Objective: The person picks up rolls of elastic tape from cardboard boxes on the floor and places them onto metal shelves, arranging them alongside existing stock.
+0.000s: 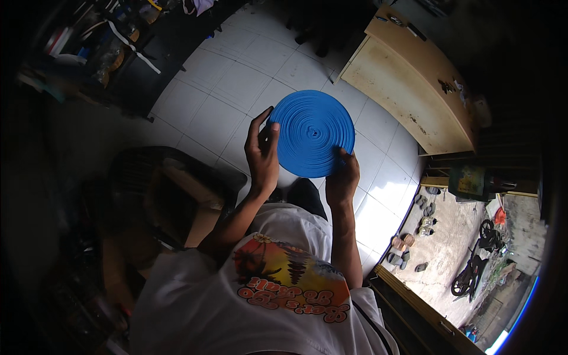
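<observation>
A large flat roll of blue strap (312,134), wound in many rings around a small hole at its centre, is held up in front of my body. My left hand (263,155) grips the roll's left edge, thumb at the front and fingers along the rim. At the lower right edge, my right hand (343,179) holds it with the thumb laid over the face; its other fingers are mostly hidden behind. The strap's loose end cannot be made out.
Beyond the roll stretches a white tiled floor (204,115). A wooden desk (408,89) stands at the far right, and a dark cluttered table (142,83) at the far left. An open cardboard box (204,222) is near my left arm. Several shoes (402,242) lie outside the doorway, near a motorbike (471,273).
</observation>
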Action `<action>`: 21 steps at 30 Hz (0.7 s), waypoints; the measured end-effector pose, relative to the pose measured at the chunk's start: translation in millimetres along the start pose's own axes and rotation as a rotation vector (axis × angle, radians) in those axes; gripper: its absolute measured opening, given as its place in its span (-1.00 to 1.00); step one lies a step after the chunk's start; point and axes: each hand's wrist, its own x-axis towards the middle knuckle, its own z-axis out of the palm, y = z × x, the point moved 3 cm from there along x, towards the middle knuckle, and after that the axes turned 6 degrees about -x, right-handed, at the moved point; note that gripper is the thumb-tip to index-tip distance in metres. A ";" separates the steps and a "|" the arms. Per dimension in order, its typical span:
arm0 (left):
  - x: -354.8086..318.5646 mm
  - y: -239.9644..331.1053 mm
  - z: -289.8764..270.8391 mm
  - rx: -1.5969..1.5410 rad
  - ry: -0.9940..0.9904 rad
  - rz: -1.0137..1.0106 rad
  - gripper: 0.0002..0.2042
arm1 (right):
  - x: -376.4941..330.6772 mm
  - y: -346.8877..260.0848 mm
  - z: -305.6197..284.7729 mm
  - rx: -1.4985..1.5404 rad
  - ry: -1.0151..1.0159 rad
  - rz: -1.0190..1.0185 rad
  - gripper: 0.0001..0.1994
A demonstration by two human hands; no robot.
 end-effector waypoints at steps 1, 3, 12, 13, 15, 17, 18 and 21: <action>19.6 -7.9 11.1 -0.020 -0.007 -0.027 -0.59 | 22.3 -3.2 0.1 0.159 -0.017 0.111 -0.60; 61.6 -21.6 35.9 -0.033 -0.018 -0.043 -0.60 | 73.6 -6.1 -0.8 0.296 -0.022 0.233 -0.59; 283.9 -28.3 107.0 0.019 0.104 0.082 -0.68 | 330.9 -37.2 79.0 0.192 -0.177 0.224 -0.62; 307.7 -22.0 107.9 0.024 0.165 0.116 -0.69 | 359.3 -42.6 96.0 0.177 -0.244 0.201 -0.60; 355.7 -17.4 99.0 0.011 0.287 0.186 -0.69 | 405.7 -65.5 141.0 0.082 -0.369 0.145 -0.49; 395.6 -2.9 86.7 -0.118 0.391 0.166 -0.69 | 442.5 -86.8 188.3 -0.004 -0.524 0.087 -0.42; 414.3 -1.0 78.7 -0.190 0.436 0.149 -0.69 | 461.2 -91.1 209.8 -0.055 -0.592 0.061 -0.38; 472.6 -2.2 36.9 -0.264 0.576 0.216 -0.64 | 506.0 -98.4 287.0 -0.155 -0.781 0.043 -0.24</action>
